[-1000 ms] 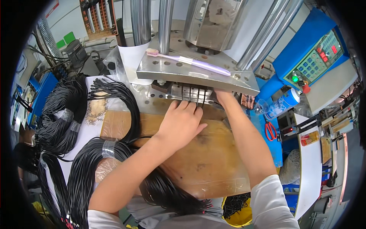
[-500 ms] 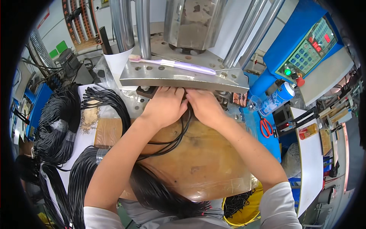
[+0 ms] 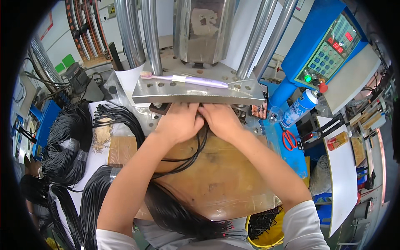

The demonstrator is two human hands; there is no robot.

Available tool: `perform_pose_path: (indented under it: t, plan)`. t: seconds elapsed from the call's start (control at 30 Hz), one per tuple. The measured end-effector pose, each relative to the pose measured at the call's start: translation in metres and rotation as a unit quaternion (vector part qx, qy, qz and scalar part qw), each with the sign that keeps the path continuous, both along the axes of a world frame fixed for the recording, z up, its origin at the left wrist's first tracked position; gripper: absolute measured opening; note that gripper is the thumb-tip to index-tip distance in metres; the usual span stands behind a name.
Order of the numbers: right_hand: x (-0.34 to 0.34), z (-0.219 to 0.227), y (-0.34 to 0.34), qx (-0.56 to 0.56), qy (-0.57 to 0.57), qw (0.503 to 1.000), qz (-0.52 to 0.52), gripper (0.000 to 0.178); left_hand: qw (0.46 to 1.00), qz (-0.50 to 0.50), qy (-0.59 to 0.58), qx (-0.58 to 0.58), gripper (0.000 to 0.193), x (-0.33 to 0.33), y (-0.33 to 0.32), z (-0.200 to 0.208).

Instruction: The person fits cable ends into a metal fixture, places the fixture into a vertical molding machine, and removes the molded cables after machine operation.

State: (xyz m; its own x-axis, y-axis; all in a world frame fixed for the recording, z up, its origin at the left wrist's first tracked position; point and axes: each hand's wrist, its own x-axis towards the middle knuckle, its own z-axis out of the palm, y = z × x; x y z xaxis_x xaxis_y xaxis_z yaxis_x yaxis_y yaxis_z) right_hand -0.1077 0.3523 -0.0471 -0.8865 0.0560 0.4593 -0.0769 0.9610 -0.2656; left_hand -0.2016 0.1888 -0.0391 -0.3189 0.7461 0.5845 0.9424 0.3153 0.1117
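Both my hands reach in beneath the front edge of a thick metal press plate [image 3: 200,98]. My left hand [image 3: 181,121] is closed, its thumb bent against several thin black cables [image 3: 201,139]. Close beside it, thumb toward thumb, is my right hand [image 3: 221,121]; its fingertips vanish under the plate, so its grip is hidden. From between the hands the cables loop down and left over a brown, film-covered board [image 3: 225,175]. A dark metal block [image 3: 158,108] shows partly by my left fingers. On top of the plate lies a purple toothbrush [image 3: 196,81].
Large bundles of black cable [image 3: 68,146] fill the left side, with another bundle [image 3: 179,212] across the board's front. At right are a blue control panel [image 3: 329,50], a spray can [image 3: 300,108] and red-handled scissors [image 3: 288,140]. A yellow bin [image 3: 266,237] stands below.
My view has shifted slightly, so the press plate and control panel sit a little differently in it. My hands stay under the plate edge, with the cables still between them.
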Motion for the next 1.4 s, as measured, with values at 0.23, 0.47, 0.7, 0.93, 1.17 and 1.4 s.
perform_pose_path:
  t: [0.23,0.47,0.7,0.93,1.17,1.4]
  plan:
    - [-0.01,0.0,0.005,0.048,0.049,0.997,0.023,0.036,1.0,-0.01,-0.023,-0.011,0.038,0.001,0.009,0.009]
    - [-0.024,0.012,-0.001,-0.099,-0.03,0.995,-0.01,0.036,0.975,0.013,-0.209,-0.079,0.031,-0.012,0.012,0.02]
    - [0.154,-0.026,-0.028,-0.065,-0.067,0.988,0.124,0.05,0.99,-0.092,-0.104,-0.037,0.049,0.088,-0.115,0.022]
    - [0.284,0.016,-0.071,-0.026,-0.24,0.967,0.084,0.062,0.98,0.084,-0.103,-0.146,0.055,0.162,-0.281,-0.013]
    - [0.28,0.002,-0.077,0.097,-0.163,0.982,0.01,0.047,0.979,0.147,-0.043,-0.137,0.042,0.16,-0.276,-0.042]
    - [0.279,0.003,-0.076,0.087,-0.145,0.985,0.008,0.044,0.981,0.143,-0.057,-0.117,0.041,0.159,-0.276,-0.043]
